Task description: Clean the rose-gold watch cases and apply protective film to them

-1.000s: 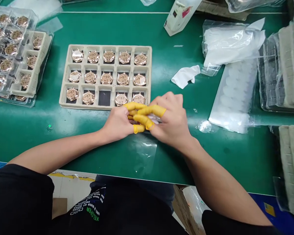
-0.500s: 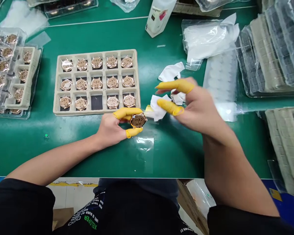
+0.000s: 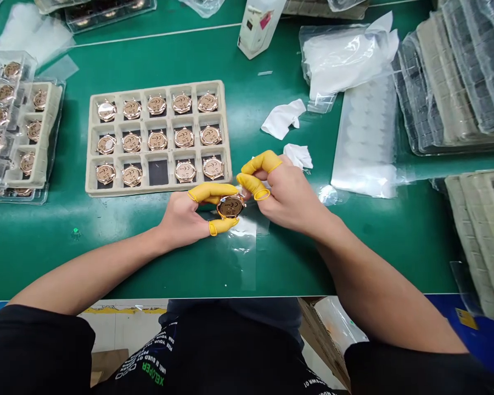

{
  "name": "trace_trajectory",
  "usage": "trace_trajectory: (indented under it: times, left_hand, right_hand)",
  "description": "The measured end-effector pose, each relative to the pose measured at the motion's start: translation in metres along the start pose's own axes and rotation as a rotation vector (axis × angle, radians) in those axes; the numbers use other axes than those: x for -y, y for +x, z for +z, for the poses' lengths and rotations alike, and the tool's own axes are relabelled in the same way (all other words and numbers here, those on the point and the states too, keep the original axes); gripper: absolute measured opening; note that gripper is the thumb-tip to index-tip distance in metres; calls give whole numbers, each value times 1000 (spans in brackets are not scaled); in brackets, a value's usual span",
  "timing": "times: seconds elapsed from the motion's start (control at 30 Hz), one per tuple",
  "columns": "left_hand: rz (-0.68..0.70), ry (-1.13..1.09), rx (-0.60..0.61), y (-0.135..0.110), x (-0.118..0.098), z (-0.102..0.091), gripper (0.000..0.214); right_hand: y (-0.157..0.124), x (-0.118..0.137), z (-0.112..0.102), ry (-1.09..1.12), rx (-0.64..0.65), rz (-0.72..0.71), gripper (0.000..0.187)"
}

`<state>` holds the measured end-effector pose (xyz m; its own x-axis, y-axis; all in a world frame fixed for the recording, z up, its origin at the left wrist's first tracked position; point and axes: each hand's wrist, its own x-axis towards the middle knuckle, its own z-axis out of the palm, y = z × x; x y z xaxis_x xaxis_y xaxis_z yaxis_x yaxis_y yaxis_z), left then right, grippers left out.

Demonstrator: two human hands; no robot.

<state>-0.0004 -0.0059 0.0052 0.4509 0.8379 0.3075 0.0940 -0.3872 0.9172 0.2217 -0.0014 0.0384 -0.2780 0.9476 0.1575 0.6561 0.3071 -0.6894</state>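
My left hand point(image 3: 187, 216), with yellow finger cots on its thumb and fingers, grips a rose-gold watch case point(image 3: 231, 206) by its edges. The printed back of the case faces up. My right hand point(image 3: 278, 189), also in yellow cots, is closed in a pinch at the upper right edge of the case. A small pale bit shows by its fingertips, too small to name. Behind the hands stands a beige compartment tray point(image 3: 158, 191) of similar watch cases, backs up. One front-row compartment point(image 3: 158, 173) shows only its dark pad.
Crumpled white cloths point(image 3: 284, 119) lie beyond my right hand. A clear film sheet point(image 3: 243, 258) is below the watch case. Stacked trays stand at the left point(image 3: 45, 142) and right point(image 3: 444, 82). A white bottle point(image 3: 260, 27) and a bag of white cloths point(image 3: 346, 60) are farther back.
My right hand has moved left and down to the watch case, and its spread fingers have closed. My left hand keeps its hold on the case. The view has shifted slightly.
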Motion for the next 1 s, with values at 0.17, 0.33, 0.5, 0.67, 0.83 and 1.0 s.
trace_trajectory:
  times: [0.17, 0.33, 0.5, 0.67, 0.83, 1.0]
  left_hand:
    - [-126, -81, -4, 1, -2, 0, 52]
    - [-372, -215, -71, 9, -6, 0, 59]
    - [-473, -307, -108, 15, -4, 0, 62]
    - [-443, -342, -90, 13, 0, 1, 60]
    - [-414, -335, -94, 12, 2, 2, 59]
    - [-414, -336, -88, 12, 2, 2, 58]
  right_hand:
    - [0, -1, 8, 45, -67, 60, 3]
    - [-5, 5, 3, 50, -307, 51, 8]
    - [-19, 14, 18, 173, -162, 149, 7]
    - [-25, 11, 34, 249, -89, 233, 13]
    - [-23, 11, 31, 301, -105, 279, 22]
    - [-22, 12, 32, 312, -111, 277, 23]
